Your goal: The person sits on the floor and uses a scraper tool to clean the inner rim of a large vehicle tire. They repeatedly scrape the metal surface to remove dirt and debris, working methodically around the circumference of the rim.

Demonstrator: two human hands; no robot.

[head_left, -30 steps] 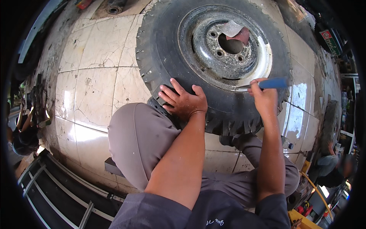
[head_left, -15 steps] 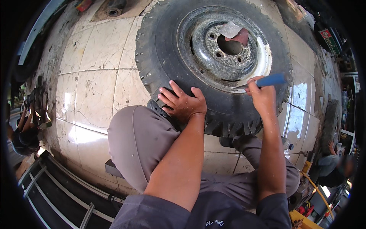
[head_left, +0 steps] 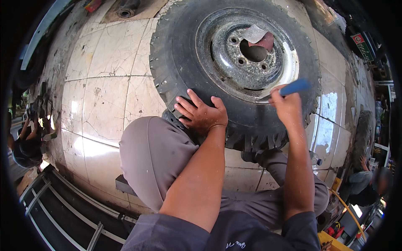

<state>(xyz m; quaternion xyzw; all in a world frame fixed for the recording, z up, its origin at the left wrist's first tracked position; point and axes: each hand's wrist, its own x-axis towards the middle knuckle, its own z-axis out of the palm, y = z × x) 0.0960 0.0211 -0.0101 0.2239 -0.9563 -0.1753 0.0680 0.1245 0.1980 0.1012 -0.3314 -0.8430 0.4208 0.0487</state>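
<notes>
Blue handle (head_left: 295, 87) tilted steeper, right hand (head_left: 286, 104) gripping, tyre (head_left: 180, 58) beneath

Tyre (head_left: 176, 54) on the floor (head_left: 104, 98) before you, rim (head_left: 226, 62) within it.
Paper (head_left: 263, 42) lies on the rim, overlapping the far side of its centre hole. Your left hand (head_left: 202, 113) is on the tyre's near left edge; your right hand (head_left: 287, 105), around the tool (head_left: 294, 87), is by the rim's near right edge. A frame (head_left: 95, 236) is at your left, a second tyre (head_left: 362, 136) well to your right.

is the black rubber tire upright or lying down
The black rubber tire lies on its side: its round silver metal rim faces upward.
</notes>
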